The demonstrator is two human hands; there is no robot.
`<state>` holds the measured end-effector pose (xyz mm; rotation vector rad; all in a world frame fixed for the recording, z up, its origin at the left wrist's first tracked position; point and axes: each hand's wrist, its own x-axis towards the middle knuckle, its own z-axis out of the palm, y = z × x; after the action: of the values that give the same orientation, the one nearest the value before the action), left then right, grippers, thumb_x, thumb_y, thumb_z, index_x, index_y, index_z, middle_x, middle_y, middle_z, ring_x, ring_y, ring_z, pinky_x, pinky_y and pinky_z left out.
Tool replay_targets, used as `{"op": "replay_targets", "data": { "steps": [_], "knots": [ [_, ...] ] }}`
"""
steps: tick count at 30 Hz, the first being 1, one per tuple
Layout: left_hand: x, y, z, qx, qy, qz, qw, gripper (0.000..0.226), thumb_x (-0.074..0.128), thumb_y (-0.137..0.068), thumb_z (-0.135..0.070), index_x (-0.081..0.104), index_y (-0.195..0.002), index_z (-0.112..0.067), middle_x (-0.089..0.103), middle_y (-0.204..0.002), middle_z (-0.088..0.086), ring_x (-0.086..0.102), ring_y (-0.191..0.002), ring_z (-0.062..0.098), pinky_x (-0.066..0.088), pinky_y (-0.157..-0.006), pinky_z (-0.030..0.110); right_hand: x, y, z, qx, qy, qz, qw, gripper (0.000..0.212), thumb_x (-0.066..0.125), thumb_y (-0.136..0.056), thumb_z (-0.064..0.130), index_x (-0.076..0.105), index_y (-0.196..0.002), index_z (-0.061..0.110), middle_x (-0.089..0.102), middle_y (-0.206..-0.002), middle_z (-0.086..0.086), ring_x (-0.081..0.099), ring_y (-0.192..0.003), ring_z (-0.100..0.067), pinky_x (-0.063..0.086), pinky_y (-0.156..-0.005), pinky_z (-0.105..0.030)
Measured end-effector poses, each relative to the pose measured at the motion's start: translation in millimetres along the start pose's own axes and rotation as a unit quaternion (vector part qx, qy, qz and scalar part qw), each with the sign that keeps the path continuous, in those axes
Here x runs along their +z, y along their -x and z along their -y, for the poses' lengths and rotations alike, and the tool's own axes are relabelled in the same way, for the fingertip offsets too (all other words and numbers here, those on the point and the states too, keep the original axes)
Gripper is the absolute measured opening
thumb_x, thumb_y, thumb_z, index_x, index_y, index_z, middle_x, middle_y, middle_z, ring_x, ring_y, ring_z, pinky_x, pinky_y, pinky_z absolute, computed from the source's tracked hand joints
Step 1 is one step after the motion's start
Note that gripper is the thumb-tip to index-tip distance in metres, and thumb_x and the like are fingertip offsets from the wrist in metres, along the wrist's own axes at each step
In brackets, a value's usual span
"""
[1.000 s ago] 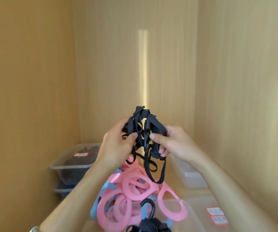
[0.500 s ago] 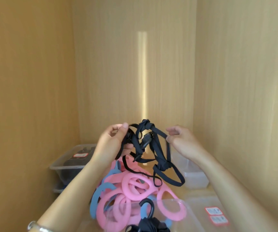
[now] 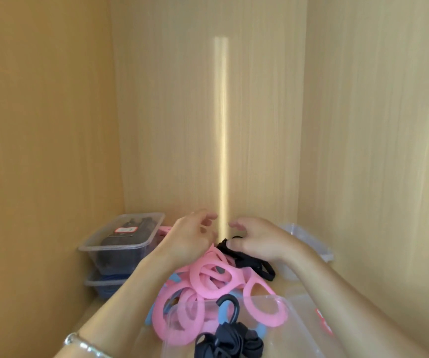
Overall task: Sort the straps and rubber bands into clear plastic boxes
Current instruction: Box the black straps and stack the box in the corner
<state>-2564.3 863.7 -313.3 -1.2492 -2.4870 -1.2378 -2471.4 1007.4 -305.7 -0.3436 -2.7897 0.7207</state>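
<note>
1. Both hands have dropped from chest height to the pile. The black strap tangle point(image 3: 256, 267), held up a moment ago, now lies on the pink bands point(image 3: 208, 279) at the pile's far right.
2. Right hand point(image 3: 257, 241): fingers are curled over the top of the tangle with the thumb pressed on it. I judge it is gripping.
3. Left hand point(image 3: 191, 236): fingers are loosely bent with nothing visible in them. It is just beside the right hand, above the pile.
4. Boxes: the front box point(image 3: 292, 310) nearest me already holds black straps. The stacked boxes point(image 3: 120, 245) sit at the left and the right box point(image 3: 309, 237) is behind my right wrist. All are on the surface point(image 3: 92, 315).
5. Risks:
   - The strap loops lie on the pink bands, so lifting could hook a band and carry it into the strap box.
   - The tangle is not yet unpicked, so trailing loops may snag on a rim.
</note>
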Motion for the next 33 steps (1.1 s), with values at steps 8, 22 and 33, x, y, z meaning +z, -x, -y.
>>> {"op": "replay_targets", "data": {
  "steps": [8, 22, 33],
  "knots": [
    [8.9, 8.1, 0.3, -0.007, -0.106, 0.190, 0.976, 0.043, 0.050, -0.096, -0.026, 0.047, -0.138, -0.028, 0.053, -0.135, -0.005, 0.051, -0.108, 0.007, 0.037, -0.080, 0.015, 23.8, -15.9, -39.8, 0.061, 0.084, 0.014, 0.994, 0.031, 0.047, -0.088, 0.009, 0.067, -0.112, 0.013, 0.063, -0.110, -0.007, 0.059, -0.101, -0.027, 0.050, -0.082, -0.035],
    [9.1, 9.3, -2.8, -0.003, -0.093, 0.147, 0.985, 0.040, 0.049, -0.097, -0.025, 0.048, -0.137, -0.027, 0.053, -0.131, -0.007, 0.049, -0.113, 0.006, 0.036, -0.081, 0.013, 29.0, -12.8, -41.1, 0.100, 0.071, -0.031, 0.992, 0.019, 0.041, -0.091, 0.008, 0.050, -0.074, 0.008, 0.059, -0.078, -0.013, 0.057, -0.064, -0.029, 0.044, -0.053, -0.031],
    [0.6, 7.6, -20.6, 0.092, 0.100, -0.036, 0.990, 0.049, 0.056, -0.092, -0.041, 0.043, -0.139, -0.031, 0.059, -0.122, -0.016, 0.057, -0.103, -0.005, 0.047, -0.090, 0.025, -26.1, 18.2, 30.7, -0.104, -0.233, -0.245, 0.935, 0.016, 0.050, -0.097, 0.025, 0.059, -0.086, 0.031, 0.063, -0.077, 0.004, 0.053, -0.043, -0.008, 0.042, -0.046, -0.024]
  ]
}}
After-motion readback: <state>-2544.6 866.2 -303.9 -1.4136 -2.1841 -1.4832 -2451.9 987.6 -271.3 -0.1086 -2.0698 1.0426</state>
